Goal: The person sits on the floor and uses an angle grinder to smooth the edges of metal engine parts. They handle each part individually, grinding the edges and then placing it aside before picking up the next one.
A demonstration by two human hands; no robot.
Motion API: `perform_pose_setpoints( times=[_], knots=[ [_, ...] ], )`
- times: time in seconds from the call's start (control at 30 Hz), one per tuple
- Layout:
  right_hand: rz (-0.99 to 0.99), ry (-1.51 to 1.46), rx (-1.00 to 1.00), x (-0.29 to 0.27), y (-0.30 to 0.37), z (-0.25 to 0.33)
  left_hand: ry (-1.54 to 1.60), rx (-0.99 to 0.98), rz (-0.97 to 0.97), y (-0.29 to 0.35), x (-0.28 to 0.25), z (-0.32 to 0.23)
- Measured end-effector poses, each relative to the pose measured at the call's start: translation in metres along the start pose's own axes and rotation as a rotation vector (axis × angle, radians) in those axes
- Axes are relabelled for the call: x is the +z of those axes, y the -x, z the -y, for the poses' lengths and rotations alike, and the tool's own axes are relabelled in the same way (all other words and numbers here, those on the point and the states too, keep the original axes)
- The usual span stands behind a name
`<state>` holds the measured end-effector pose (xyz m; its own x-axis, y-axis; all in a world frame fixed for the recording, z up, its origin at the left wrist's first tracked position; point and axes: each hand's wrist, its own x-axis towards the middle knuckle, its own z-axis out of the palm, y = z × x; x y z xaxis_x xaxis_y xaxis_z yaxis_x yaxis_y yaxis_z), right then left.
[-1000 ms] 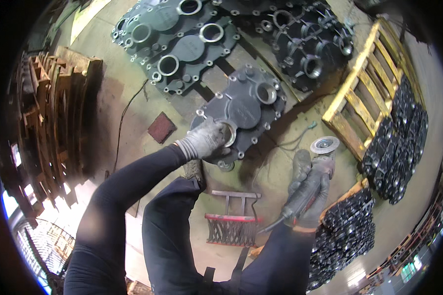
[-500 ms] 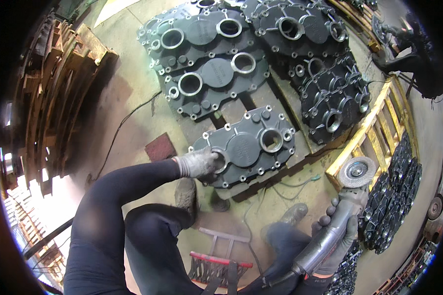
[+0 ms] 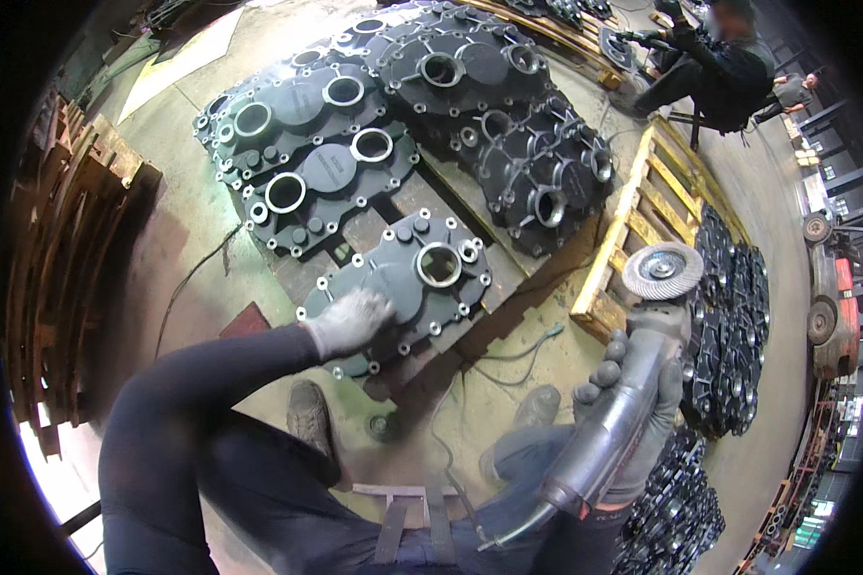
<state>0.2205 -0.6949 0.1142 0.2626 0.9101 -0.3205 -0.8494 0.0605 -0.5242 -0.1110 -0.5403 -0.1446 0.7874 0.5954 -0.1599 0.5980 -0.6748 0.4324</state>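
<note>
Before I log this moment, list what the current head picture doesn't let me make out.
Head view:
Part of the nearest casting: covered by the left hand.
Palm of the right hand: hidden behind the grinder.
Lower part of the metal frame: hidden by the person's clothing.
Small castings at lower right: cut off by the lower edge.

Right fingers (image 3: 605, 374) — around grinder (image 3: 612, 414)
</note>
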Motion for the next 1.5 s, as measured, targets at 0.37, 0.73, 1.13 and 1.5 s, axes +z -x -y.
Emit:
perform_pose_setpoints(
  times=[0.37, 0.73, 1.13, 1.5],
  knots=[
    [-0.005, 0.093, -0.032, -0.020, 0.049, -0.009, -0.073, -0.249, -0.399, -0.082, 0.050, -0.021],
    [-0.043, 0.186, 0.023, -0.023, 0.058, -0.006, -0.202, -0.289, -0.129, -0.083, 0.038, -0.051],
    [-0.048, 0.388, 0.093, -0.017, 0.059, -0.013, -0.068, -0.314, -0.073, -0.024, 0.032, -0.072],
    [0.006, 0.912, 0.232, -0.034, -0.017, 0.010, -0.002, -0.110, 0.006, 0.045, -0.132, -0.199]
  ],
)
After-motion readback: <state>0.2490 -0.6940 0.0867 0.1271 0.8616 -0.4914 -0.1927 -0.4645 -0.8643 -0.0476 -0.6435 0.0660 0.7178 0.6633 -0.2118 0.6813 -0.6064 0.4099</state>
